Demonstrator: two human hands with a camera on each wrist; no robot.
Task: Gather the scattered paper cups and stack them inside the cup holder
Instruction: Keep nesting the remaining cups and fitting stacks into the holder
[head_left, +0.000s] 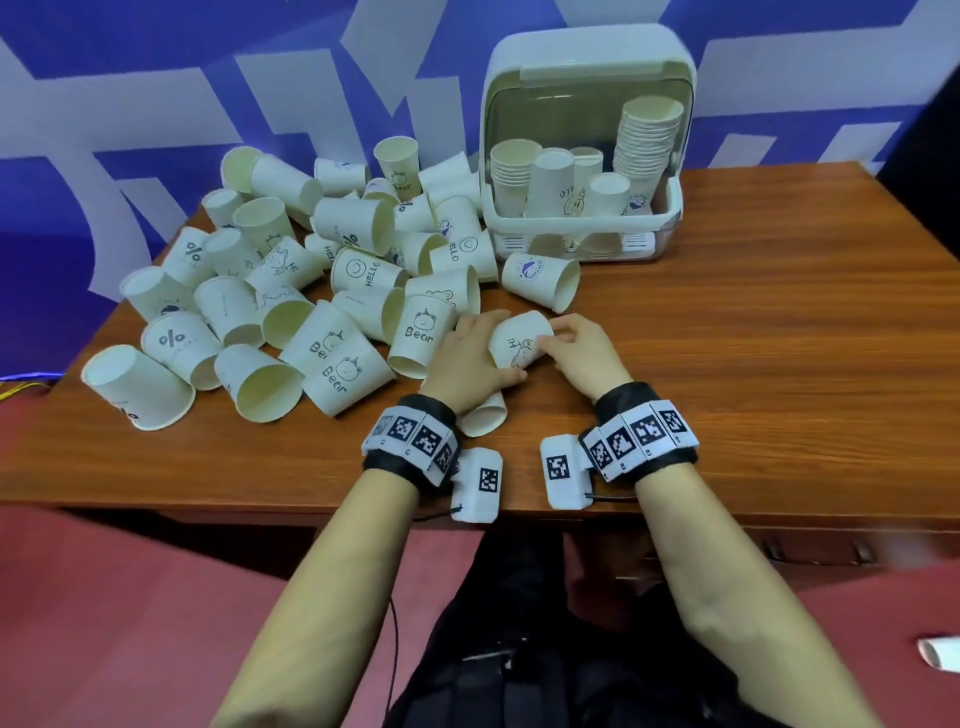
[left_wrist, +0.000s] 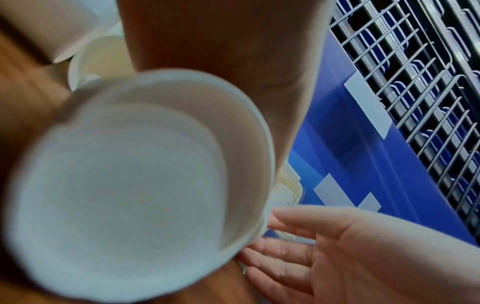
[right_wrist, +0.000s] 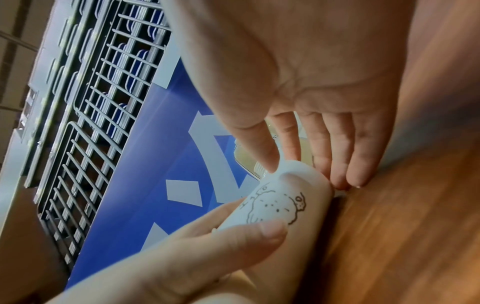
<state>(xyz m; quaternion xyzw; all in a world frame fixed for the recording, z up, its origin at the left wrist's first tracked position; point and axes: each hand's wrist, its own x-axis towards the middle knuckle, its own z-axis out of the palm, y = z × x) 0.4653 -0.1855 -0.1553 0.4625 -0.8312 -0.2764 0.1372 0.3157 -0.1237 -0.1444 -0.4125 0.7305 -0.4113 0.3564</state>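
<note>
- Here, the "Hi" cup (head_left: 517, 347) lies on its side at the near edge of the pile, held between both hands above the wooden table (head_left: 753, 364).
- The left hand (head_left: 470, 361) grips the cup's wide end, thumb curled over the printed wall; the left wrist view looks straight into the open mouth (left_wrist: 130, 181), so the rim faces the person.
- The right hand (head_left: 584, 351) meets the closed base end with nearly straight fingers (right_wrist: 340, 148); it touches the base rather than wrapping it, with the thumb tip on the base rim.
- So the cup's long axis runs from the near left to the far right, base pointing roughly toward the cup holder (head_left: 584, 150).
- The cup holder stands well apart at the far side of the table, lid raised, with 2 ribbed stacks and a few single cups inside.
- Judgement: the left hand has the firmer hold and is the likelier carrier; the cup must be turned upright, mouth up, before it nests onto a stack.
- Another cup (head_left: 485, 413) lies under the left wrist, and 1 loose cup (head_left: 543, 280) rests between the hands and the holder.
- Most of the pile (head_left: 270, 291) is not yet gathered, so the task looks early.
</note>
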